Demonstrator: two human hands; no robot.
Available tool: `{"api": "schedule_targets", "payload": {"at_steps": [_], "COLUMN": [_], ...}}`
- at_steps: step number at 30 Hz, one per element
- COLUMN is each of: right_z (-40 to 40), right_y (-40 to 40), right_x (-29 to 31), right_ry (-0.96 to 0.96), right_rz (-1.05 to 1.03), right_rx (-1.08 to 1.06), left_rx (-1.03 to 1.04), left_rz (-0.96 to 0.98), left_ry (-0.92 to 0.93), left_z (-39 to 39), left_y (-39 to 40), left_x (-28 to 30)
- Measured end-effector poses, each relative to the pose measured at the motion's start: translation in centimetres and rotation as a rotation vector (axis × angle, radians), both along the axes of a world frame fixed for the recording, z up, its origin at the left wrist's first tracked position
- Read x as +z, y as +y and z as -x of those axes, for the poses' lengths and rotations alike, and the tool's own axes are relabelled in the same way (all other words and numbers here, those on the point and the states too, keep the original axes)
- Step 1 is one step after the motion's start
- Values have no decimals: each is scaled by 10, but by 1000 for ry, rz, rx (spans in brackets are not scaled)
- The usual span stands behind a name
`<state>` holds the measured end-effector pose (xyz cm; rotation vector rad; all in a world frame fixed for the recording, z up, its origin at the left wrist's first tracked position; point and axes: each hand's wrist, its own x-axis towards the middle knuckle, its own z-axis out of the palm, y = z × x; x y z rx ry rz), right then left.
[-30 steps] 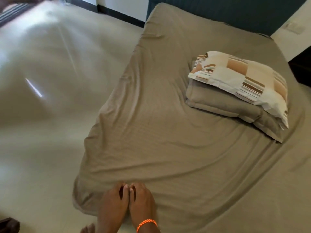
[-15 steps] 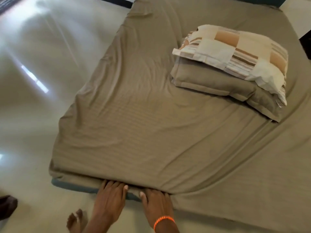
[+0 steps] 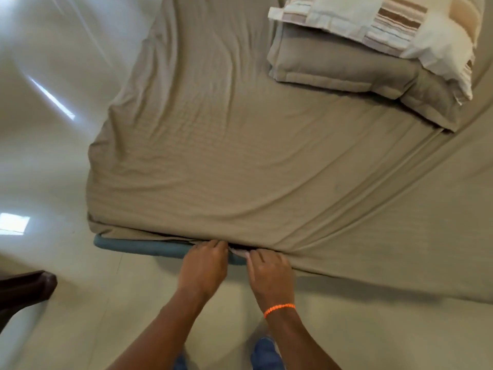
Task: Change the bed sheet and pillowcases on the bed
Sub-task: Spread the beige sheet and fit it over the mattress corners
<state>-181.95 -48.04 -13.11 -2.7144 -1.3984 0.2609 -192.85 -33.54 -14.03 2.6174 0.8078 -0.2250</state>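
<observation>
At the mattress edge our left hand (image 3: 204,264) and right hand (image 3: 269,268) pinch the sheet (image 3: 240,161) hem; next, we judge, tucking it under.

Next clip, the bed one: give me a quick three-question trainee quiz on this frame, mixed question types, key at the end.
1. True or false: both pillows lie on the floor.
2. Which wrist wears the orange band? A) left B) right
3. Fill in: both hands meet at the bed's ____ edge, over the teal base.

Key:
1. False; the patterned pillow rests on the tan pillow, on the tan sheet.
2. B; the right hand wears it, the left hand is bare.
3. Near (foot), where the fingers curl into the sheet.
</observation>
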Motion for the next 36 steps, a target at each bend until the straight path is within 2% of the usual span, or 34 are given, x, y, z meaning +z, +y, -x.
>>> {"api": "schedule_targets", "payload": {"at_steps": [2, 5, 7, 10, 12, 14, 16, 17, 19, 20, 22, 23, 25, 27, 29, 30, 32, 34, 36], "right_z": [-2, -28, -51, -86, -103, -108, -107, -105, -99, -101, -118, -130, -151, -168, -184, -194, -214, -224, -218], "right_y": [-24, -41, -36, -23, -27, -41, -66, -83, -118, -140, -183, -200, -213, -198, -178, -174, -176, -187, -213], "right_x": [3, -4, -4, 1, 1, -4, -8, -12, -14, -15, -14, -12, -10, 0, 9, 10, 6, 3, 0], "right_ry": [-46, 16, 181, 545, 660, 595, 490, 409, 139, 30, -76, -79, -16, 94, 250, 345, 531, 609, 460], "right_rz": [7, 173, 312, 470, 482, 396, 184, 48, -172, -220, -185, -113, 51, 190, 299, 338, 417, 349, 143], "right_rx": [-211, -299, -288, -298, -266, -137, -6, 63, 135, 81, -117, -193, -212, -224, -264, -272, -255, -152, 0], "left_rx": [-45, -128, -166, -143, -152, -141, -137, -143, -146, -173, -278, -279, -178, -18, 12, -34, -86, -35, -23], "left_rz": [82, 40, 65, 76, -4, -54, -35, -2, -14, -45, -96, -85, -60, -106, -107, -74, -34, -50, -60], "left_ry": [-69, 61, 191, 366, 367, 232, 74, 68, 121, 187, 379, 419, 427, 217, -30, -68, -25, 31, 75], "left_z": [-8, -30, -51, -82, -97, -93, -89, -88, -96, -106, -127, -133, -136, -129, -122, -123, -134, -149, -171], "left_y": [-22, -43, -44, -45, -59, -83, -104, -110, -108, -109, -109, -110, -117, -138, -181, -209, -248, -263, -263], "left_x": [0, -5, -7, 7, 20, 29, 20, 13, 3, -2, -3, -3, 7, 17, 23, 24, 23, 20, 12]}}
